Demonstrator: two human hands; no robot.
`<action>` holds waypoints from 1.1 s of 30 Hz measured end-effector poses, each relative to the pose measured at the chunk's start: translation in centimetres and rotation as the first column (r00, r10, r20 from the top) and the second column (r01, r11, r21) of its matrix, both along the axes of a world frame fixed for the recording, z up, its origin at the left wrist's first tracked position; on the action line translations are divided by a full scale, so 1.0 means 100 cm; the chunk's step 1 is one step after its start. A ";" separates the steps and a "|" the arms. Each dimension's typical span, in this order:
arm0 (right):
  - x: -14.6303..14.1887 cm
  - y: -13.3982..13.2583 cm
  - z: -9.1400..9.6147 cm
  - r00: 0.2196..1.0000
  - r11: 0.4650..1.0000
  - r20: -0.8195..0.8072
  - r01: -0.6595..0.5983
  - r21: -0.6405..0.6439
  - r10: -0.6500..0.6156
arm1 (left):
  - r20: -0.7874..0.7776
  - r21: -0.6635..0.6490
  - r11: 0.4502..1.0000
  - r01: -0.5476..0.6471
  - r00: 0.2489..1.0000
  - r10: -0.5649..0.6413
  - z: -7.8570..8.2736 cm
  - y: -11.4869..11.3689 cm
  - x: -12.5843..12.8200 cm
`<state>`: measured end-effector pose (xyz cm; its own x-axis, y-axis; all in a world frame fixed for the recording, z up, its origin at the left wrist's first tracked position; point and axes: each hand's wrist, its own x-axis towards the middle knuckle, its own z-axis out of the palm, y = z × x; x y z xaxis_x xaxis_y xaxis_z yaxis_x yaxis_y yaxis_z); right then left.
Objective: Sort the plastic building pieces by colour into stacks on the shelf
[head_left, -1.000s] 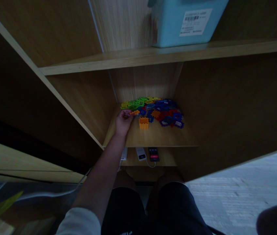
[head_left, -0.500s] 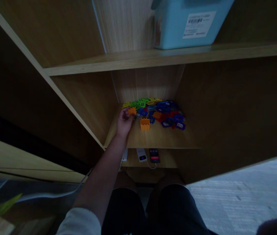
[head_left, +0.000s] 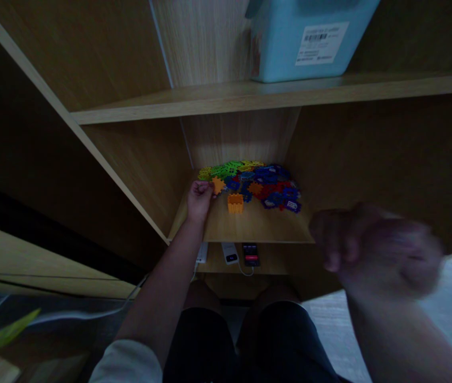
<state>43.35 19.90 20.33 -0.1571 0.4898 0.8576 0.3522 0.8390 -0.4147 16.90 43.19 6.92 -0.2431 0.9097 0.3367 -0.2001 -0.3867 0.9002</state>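
My left hand (head_left: 200,200) is closed in a pinch on an orange interlocking tile (head_left: 219,185) with a toothed edge, at the left of the shelf. Just right of that hand stands an open orange box (head_left: 235,204) built of similar tiles. Behind and to the right lies a pile of loose tiles in green, yellow, blue and red (head_left: 264,186), with another orange tile (head_left: 255,188) among them. My right hand (head_left: 377,250) is in the air at the right, well apart from the pile. It is smeared by motion; its fingers look curled, but their grip is unclear.
A light blue bin (head_left: 301,48) with a label rests on the upper shelf (head_left: 210,105). Below the tiles, a lower ledge holds a white power bank (head_left: 229,253) cabled to a phone (head_left: 251,255). Wooden side panels (head_left: 138,165) enclose the compartment.
My right hand has come into view from the right. My left hand has drawn slightly left and down, still pinching the orange tile, which has turned. The orange box stays put.
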 end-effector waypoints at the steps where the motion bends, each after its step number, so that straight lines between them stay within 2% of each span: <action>1: -0.005 0.007 -0.002 1.000 1.000 -0.012 0.018 -0.023 -0.018 | 0.012 -0.013 1.000 -0.008 1.000 0.008 0.001 0.000 0.000; 2: -0.009 0.015 -0.005 0.997 0.996 0.023 0.080 -0.039 -0.079 | 0.019 -0.029 0.999 -0.015 1.000 0.016 0.002 0.000 0.000; 6: -0.023 0.065 -0.027 0.968 0.977 0.153 0.184 0.106 -0.199 | 0.016 -0.062 0.998 -0.016 1.000 0.017 0.007 -0.005 0.001; 10: -0.024 0.117 -0.055 0.924 0.953 0.236 0.279 0.121 -0.300 | 0.042 -0.063 0.998 0.010 0.999 -0.007 0.009 -0.007 0.002; 12: -0.023 0.138 -0.068 0.913 0.944 0.248 0.293 0.151 -0.323 | 0.058 -0.063 0.998 0.029 0.998 -0.025 0.009 -0.007 0.003; 15: -0.023 0.162 -0.085 0.914 0.946 0.281 0.236 0.220 -0.294 | 0.069 -0.063 0.996 0.063 0.996 -0.059 0.009 -0.008 0.003; 19: -0.031 0.173 -0.106 0.925 0.952 0.261 0.226 0.205 -0.275 | 0.026 -0.043 0.996 0.082 0.996 -0.081 0.012 -0.015 0.006; 22: -0.038 0.169 -0.116 0.937 0.975 0.276 0.188 0.121 -0.215 | -0.058 -0.005 0.992 0.123 0.991 -0.123 0.015 -0.022 0.008; 28: -0.044 0.168 -0.119 0.961 0.994 0.265 0.097 -0.055 -0.079 | -0.104 0.025 0.986 0.168 0.981 -0.164 0.015 -0.026 0.008; 33: -0.044 0.171 -0.119 0.984 0.993 0.169 0.079 -0.085 -0.063 | -0.128 0.006 0.974 0.226 0.966 -0.224 0.009 -0.024 0.008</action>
